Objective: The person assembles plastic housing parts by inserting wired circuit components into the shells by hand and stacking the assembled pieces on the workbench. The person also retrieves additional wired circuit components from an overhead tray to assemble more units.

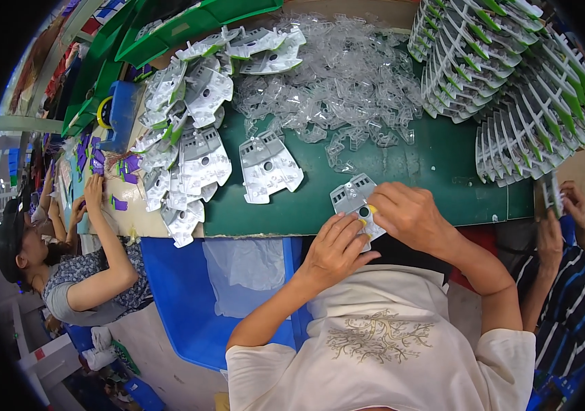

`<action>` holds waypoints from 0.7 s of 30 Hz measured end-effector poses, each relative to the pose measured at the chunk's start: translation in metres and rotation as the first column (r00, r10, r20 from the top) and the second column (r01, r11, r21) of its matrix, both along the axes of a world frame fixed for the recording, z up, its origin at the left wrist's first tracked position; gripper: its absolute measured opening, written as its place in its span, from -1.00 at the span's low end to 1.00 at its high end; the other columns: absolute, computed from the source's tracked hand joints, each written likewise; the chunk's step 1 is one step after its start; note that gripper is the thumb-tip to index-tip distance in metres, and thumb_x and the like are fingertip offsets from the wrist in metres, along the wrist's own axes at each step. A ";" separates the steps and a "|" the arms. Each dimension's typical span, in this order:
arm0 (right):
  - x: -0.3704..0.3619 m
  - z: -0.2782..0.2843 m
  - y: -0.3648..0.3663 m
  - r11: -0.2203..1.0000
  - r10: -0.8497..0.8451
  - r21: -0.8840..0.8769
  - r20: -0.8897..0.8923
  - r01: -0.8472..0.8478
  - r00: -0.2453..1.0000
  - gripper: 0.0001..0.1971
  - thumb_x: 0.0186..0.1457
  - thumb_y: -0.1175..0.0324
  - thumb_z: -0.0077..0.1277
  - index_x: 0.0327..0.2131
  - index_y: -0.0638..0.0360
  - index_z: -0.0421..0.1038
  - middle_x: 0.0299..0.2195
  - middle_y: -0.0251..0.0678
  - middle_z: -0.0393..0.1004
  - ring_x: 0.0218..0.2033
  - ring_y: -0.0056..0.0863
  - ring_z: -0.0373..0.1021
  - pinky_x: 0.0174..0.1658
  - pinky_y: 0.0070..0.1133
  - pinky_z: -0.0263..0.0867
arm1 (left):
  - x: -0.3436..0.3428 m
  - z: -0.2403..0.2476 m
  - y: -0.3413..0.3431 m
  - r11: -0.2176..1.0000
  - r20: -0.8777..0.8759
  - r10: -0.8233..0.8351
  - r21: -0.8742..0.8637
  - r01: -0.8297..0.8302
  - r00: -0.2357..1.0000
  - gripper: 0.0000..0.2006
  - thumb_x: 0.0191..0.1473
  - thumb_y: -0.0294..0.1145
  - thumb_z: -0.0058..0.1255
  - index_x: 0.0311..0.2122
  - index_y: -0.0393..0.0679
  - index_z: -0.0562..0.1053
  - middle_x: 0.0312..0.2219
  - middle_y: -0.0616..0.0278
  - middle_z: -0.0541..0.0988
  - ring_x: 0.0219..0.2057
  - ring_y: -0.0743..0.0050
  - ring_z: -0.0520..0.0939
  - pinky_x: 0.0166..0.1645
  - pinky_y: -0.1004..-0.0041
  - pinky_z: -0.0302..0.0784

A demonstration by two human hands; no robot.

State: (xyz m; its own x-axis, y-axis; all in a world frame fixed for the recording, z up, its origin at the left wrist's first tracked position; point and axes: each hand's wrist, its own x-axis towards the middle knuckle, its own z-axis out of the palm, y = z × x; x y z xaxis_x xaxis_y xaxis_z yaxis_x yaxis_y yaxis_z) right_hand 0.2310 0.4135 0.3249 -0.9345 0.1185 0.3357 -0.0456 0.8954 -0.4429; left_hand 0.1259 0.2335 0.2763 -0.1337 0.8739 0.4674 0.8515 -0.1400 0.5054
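In the head view, a flat grey plastic panel with a notched upper edge and a round hole [351, 197] is held at the near edge of the green-topped desk [443, 164], between the person's two hands. The left hand [333, 250] is closed on the panel's lower part from below, with the thumb laid along its right side. The right hand [409, 212] is curled over the panel's right edge, its fingertips pinched on a small yellow piece [372, 209] that sits against the panel. A second small yellow spot is seen just below, near the left thumb; what it is cannot be told.

A single matching grey panel [268, 168] lies flat on the desk to the left of the held one, well apart from it. Further left, a long overlapping heap of grey panels [183, 137] runs from the desk's near edge toward the far side. A loose pile of clear plastic parts [340, 82] is spread over the middle of the desk. At the far right, fanned stacks of white panels with green strips [512, 75] are ranged in rows.

Below the desk's edge, a blue plastic bin [183, 294] is seen beside the person's left forearm. Another person in a patterned grey top [87, 274] reaches onto the desk at the left, among purple pieces [120, 204]. At the right, a person in a striped dark sleeve [573, 301] holds a small grey part.
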 end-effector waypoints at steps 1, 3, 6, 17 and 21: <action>-0.004 -0.004 0.000 0.998 0.011 0.058 0.026 -0.012 1.000 -0.84 -0.13 0.47 0.15 -0.42 0.21 0.39 -0.43 -0.30 0.34 -0.42 -0.38 0.41 -0.47 -0.45 0.39 | -0.001 0.002 0.001 1.000 0.076 -0.011 -0.004 0.011 0.997 -0.67 -0.16 -0.33 0.34 -0.28 -0.20 0.49 -0.19 0.04 0.52 -0.06 0.05 0.55 0.10 0.11 0.45; -0.006 -0.006 0.003 0.991 0.056 0.118 0.085 -0.066 0.995 -0.85 -0.12 0.48 0.13 -0.41 0.22 0.39 -0.42 -0.29 0.35 -0.42 -0.37 0.41 -0.46 -0.45 0.39 | -0.008 0.004 0.003 0.999 0.162 -0.020 0.043 0.013 0.987 -0.68 -0.15 -0.33 0.34 -0.29 -0.21 0.49 -0.22 0.04 0.53 -0.10 0.04 0.56 0.06 0.11 0.46; -0.004 -0.002 0.004 0.977 0.126 0.147 0.190 -0.155 0.974 -0.85 -0.11 0.48 0.09 -0.38 0.25 0.41 -0.39 -0.28 0.36 -0.41 -0.36 0.43 -0.44 -0.44 0.40 | -0.029 0.007 0.012 0.974 0.327 0.137 0.126 -0.187 0.935 -0.75 -0.08 -0.47 0.29 -0.29 -0.27 0.49 -0.32 0.04 0.56 -0.27 0.05 0.59 -0.15 0.22 0.51; 0.017 0.006 -0.007 0.995 0.040 0.079 0.188 -0.056 0.981 -0.70 -0.12 0.56 0.05 -0.21 0.32 0.46 -0.31 -0.26 0.39 -0.39 -0.37 0.44 -0.40 -0.45 0.41 | -0.046 0.011 0.070 0.877 0.163 0.479 -0.073 -0.474 0.862 -0.53 -0.12 -0.59 0.23 -0.04 -0.31 0.35 -0.26 -0.03 0.45 -0.26 0.02 0.52 -0.21 0.28 0.45; 0.022 0.004 -0.003 0.998 0.012 0.062 0.179 -0.023 0.984 -0.69 -0.13 0.57 0.06 -0.20 0.31 0.46 -0.31 -0.26 0.38 -0.40 -0.38 0.43 -0.40 -0.46 0.40 | -0.041 0.004 0.053 0.895 0.472 0.405 -0.028 -0.445 0.783 -0.55 -0.17 -0.84 -0.03 -0.08 -0.32 0.34 -0.22 -0.07 0.40 -0.28 -0.06 0.49 -0.15 0.18 0.43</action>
State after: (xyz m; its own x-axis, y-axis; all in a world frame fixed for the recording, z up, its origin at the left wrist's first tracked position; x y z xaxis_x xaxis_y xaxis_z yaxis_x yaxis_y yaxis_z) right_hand 0.2533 0.4102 0.3288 -0.9819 0.0852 0.1694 0.0131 0.9216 -0.3878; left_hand 0.0849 0.2869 0.2805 -0.6967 0.6401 0.3239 0.5099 0.1242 0.8512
